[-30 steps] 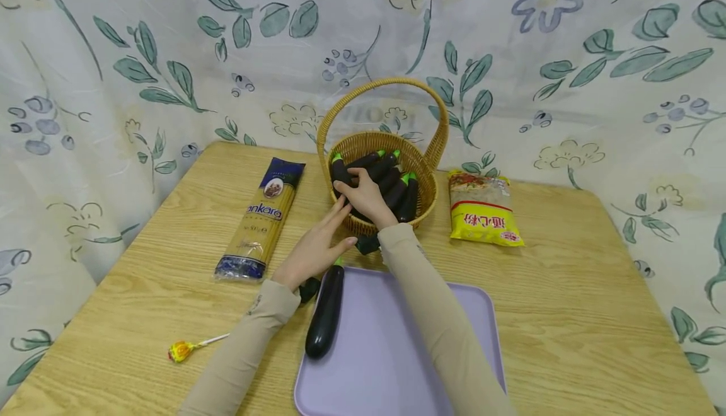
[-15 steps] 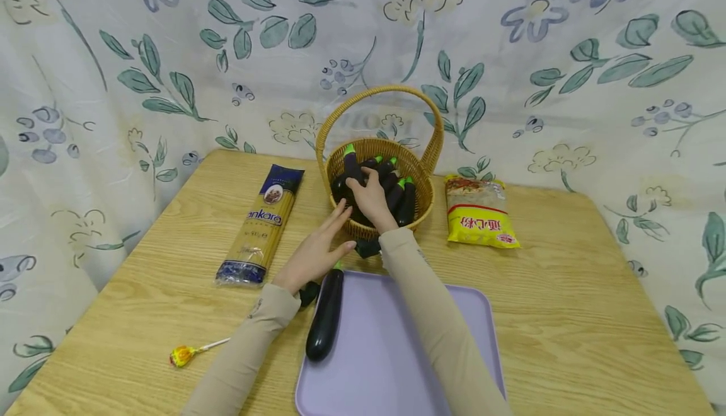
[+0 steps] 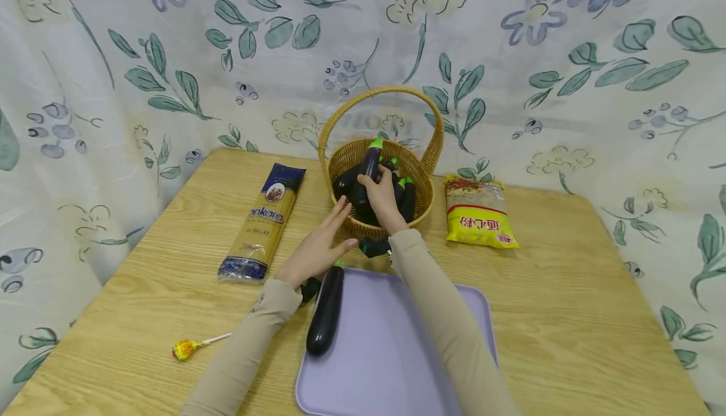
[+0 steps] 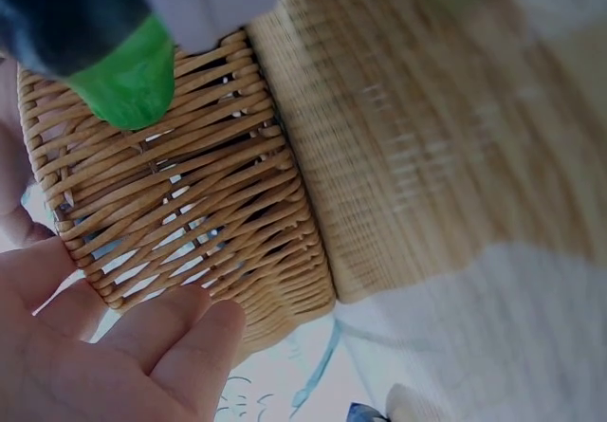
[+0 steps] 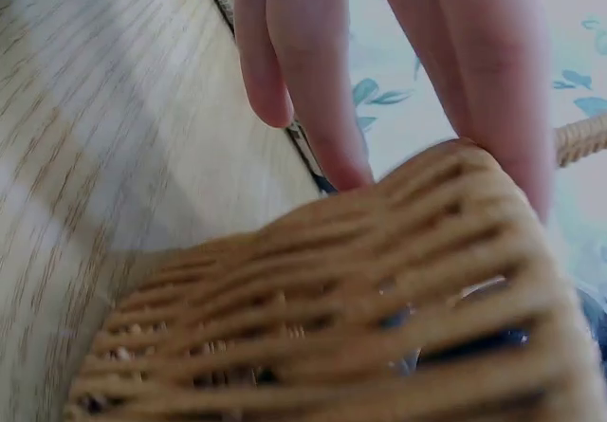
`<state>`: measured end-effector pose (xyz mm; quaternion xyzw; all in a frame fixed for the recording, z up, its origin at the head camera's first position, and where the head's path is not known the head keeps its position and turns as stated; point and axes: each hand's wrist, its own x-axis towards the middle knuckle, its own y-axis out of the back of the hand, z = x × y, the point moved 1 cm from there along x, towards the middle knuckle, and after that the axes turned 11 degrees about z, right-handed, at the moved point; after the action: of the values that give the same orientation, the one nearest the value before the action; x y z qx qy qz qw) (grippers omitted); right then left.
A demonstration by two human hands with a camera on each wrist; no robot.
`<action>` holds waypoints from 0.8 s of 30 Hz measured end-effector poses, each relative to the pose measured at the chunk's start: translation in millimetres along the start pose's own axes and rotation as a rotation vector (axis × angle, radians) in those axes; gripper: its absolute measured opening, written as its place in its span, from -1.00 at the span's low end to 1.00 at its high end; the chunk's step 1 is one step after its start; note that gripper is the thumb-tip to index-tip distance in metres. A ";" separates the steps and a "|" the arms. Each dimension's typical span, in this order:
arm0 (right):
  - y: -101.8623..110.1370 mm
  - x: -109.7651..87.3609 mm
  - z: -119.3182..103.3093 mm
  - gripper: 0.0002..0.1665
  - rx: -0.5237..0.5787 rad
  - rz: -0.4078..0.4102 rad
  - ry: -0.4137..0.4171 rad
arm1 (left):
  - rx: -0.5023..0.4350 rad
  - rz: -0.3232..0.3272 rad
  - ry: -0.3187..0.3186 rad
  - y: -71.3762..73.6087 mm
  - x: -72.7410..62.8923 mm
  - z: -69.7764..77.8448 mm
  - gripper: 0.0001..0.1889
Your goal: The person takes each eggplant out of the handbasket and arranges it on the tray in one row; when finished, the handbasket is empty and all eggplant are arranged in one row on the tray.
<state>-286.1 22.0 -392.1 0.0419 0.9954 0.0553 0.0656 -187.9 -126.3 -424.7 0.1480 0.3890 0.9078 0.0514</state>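
Note:
My right hand (image 3: 384, 203) reaches into the wicker basket (image 3: 336, 152) and grips an eggplant (image 3: 371, 162), its green stem end tilted up above the others. Several more eggplants (image 3: 409, 200) lie in the basket. My left hand (image 3: 314, 251) is at the basket's front left, fingers extended against the rim; the left wrist view shows its fingers (image 4: 194, 346) on the weave. Straight fingers (image 5: 318, 71) also reach the rim in the right wrist view. One eggplant (image 3: 326, 315) lies along the left edge of the lilac tray (image 3: 391, 346), near my left wrist.
On the wooden table (image 3: 573, 302), a spaghetti pack (image 3: 263, 220) lies left of the basket and a yellow bag (image 3: 481, 214) right of it. A lollipop (image 3: 185, 348) sits at the front left. A floral curtain (image 3: 499, 57) hangs behind.
My right hand has lifted the eggplant from the basket's left side and shifted it to the right, its stem end higher. My left hand has stayed at the rim.

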 end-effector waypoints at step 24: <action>57.4 -65.1 -9.6 -0.18 0.273 -0.151 -0.081 | -0.013 -0.009 0.003 1.2 -0.3 0.8 -0.19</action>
<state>-218.7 72.0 -367.8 -0.0225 0.9906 -0.0872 0.1034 -187.3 -126.6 -423.4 0.1446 0.3841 0.9102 0.0561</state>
